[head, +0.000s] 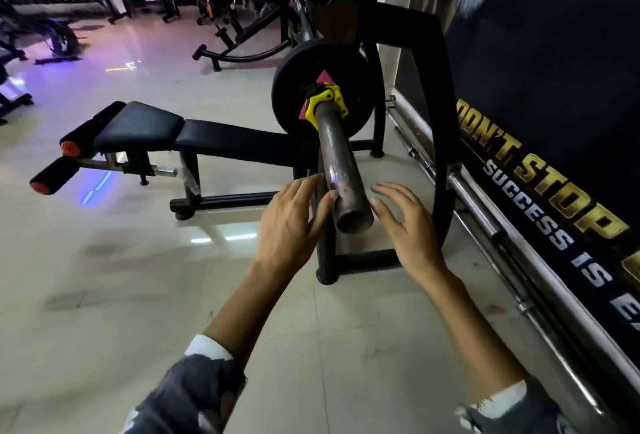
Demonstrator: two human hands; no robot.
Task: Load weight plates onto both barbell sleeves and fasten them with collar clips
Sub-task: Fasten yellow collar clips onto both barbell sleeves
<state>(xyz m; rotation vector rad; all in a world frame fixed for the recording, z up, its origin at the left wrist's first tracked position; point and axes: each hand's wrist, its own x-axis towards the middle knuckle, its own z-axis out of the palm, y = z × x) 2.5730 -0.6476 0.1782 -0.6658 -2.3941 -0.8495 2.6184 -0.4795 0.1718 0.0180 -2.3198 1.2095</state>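
Black round weight plate (320,87) sits clipped by yellow plastic collar (327,101); my left hand (291,222) and right hand (405,229) flank the grey steel sleeve (341,173), fingers spread, holding nothing.

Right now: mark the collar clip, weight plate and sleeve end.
collar clip (328,101), head view, on its yellow body around the sleeve.
weight plate (294,73), head view, on its black face left of the clip.
sleeve end (355,222), head view, on the open tip between both hands.
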